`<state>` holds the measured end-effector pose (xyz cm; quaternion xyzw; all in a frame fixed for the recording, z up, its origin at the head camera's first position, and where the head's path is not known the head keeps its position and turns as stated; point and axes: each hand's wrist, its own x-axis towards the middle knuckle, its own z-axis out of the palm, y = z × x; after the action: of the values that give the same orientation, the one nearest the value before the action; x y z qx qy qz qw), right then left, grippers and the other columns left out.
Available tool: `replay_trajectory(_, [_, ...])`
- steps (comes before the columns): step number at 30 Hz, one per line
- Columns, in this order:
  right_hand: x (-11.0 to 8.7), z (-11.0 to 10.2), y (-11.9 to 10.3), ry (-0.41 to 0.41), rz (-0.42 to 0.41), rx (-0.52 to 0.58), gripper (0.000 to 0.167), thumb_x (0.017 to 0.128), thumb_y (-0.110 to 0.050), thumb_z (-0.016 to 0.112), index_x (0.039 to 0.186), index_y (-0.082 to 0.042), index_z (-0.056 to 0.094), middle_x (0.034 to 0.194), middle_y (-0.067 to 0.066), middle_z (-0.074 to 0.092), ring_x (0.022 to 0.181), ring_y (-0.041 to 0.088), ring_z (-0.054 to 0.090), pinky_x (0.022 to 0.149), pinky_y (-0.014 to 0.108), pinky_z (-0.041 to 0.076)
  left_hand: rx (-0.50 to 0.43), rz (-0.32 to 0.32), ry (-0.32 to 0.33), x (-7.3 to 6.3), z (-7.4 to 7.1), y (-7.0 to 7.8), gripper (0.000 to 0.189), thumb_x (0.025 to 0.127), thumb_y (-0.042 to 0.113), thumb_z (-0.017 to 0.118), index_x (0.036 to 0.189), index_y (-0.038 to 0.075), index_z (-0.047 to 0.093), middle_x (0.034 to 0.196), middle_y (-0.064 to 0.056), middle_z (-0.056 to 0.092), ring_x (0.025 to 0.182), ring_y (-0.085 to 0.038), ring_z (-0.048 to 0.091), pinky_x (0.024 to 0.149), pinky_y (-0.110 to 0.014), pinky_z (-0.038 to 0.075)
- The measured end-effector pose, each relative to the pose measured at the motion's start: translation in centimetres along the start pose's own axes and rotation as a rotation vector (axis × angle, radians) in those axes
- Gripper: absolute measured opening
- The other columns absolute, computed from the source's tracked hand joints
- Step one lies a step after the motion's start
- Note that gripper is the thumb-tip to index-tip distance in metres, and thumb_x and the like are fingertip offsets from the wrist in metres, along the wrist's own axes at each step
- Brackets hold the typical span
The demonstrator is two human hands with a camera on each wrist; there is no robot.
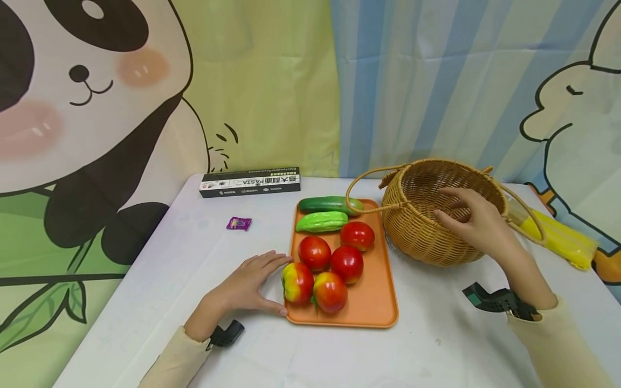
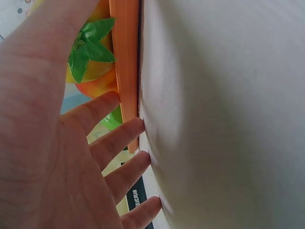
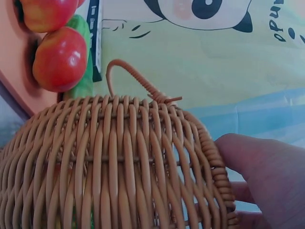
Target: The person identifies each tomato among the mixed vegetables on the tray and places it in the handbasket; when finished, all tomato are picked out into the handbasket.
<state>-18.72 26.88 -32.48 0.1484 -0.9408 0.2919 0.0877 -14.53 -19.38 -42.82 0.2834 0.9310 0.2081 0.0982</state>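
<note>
As left grip lies released at left edge of tray, right grip hangs loose, seemingly empty, at basket right of tray | fruits on tray | best: brace tray; avoid knocking basket

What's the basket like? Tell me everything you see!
The basket is round, golden-brown and woven, like wicker, with a rim and two loop handles spread outward. It sits on the white table beside the orange tray, mouth up, one handle reaching over the tray. The right hand is over its mouth; whether it touches the rim is hard to tell.
</note>
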Motion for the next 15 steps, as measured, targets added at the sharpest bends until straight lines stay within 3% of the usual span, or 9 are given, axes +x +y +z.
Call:
replay_trajectory(13, [-0.9, 0.1, -1.0, 0.056, -0.06, 0.036, 0.056, 0.093, -0.013, 0.067, 0.141, 0.001, 0.044, 0.135, 0.029, 0.048, 0.106, 0.047, 0.057, 0.08, 0.061, 0.05, 0.002, 0.005, 0.004, 0.0, 0.1, -0.1, 0.105, 0.064, 0.074, 0.073, 0.15, 0.023, 0.039, 0.154, -0.003, 0.038, 0.144, -0.032, 0.029, 0.115, -0.058, 0.022])
replay_trajectory(15, [-1.0, 0.0, -1.3, 0.066, -0.061, 0.032, 0.055, 0.092, -0.013, 0.068, 0.141, 0.0, 0.046, 0.135, 0.027, 0.049, 0.106, 0.045, 0.058, 0.08, 0.055, 0.053, 0.002, 0.004, 0.004, 0.0, 0.1, -0.1, 0.105, 0.064, 0.074, 0.073, 0.15, 0.023, 0.039, 0.154, -0.003, 0.038, 0.144, -0.031, 0.029, 0.115, -0.058, 0.022])
